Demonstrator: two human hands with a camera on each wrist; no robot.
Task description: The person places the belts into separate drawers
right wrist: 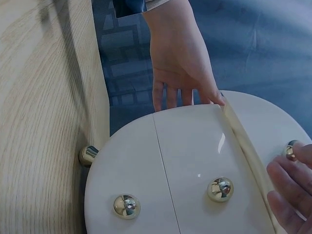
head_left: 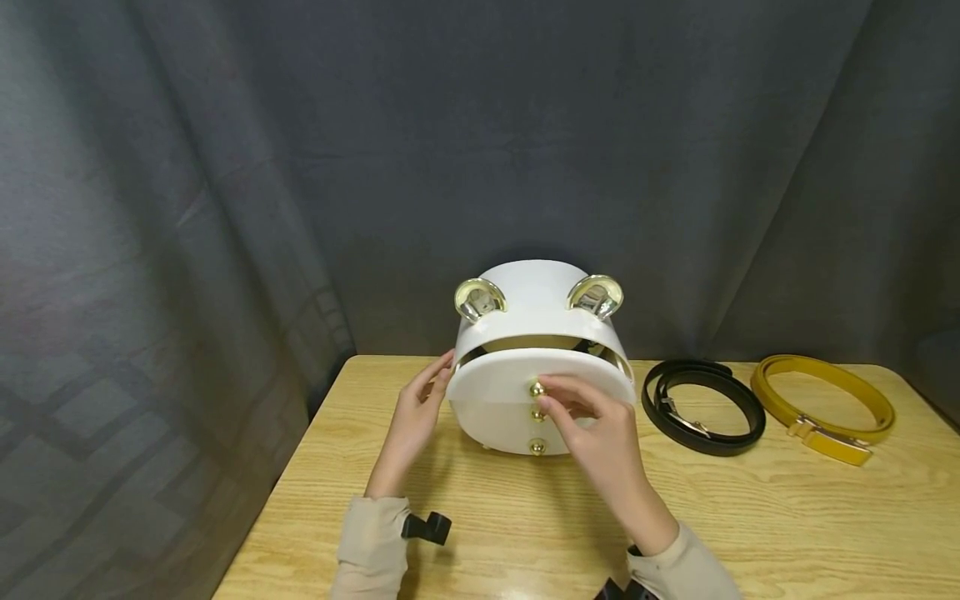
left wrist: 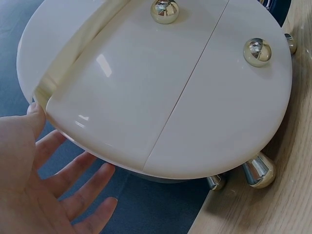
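A white oval drawer box (head_left: pixel 480 429) with gold ears and gold knobs stands on the table. Its top drawer (head_left: pixel 487 375) is pulled partway out, leaving a gap under the body where something dark shows. My right hand (head_left: pixel 603 429) pinches the top gold knob (right wrist: pixel 291 150) between thumb and fingers. Along the box's left side, my left hand (head_left: pixel 416 417) rests with fingers spread and fairly straight. In the left wrist view the thumb of the left hand (left wrist: pixel 53 180) touches the edge by the drawer gap. Two lower knobs (left wrist: pixel 257 51) stay untouched.
Right of the box a coiled black belt (head_left: pixel 705 446) lies on the wooden table (head_left: pixel 750 517). Beyond it is a coiled mustard-yellow belt (head_left: pixel 825 367) with its buckle facing front. A dark grey curtain (head_left: pixel 450 150) hangs directly behind the table.
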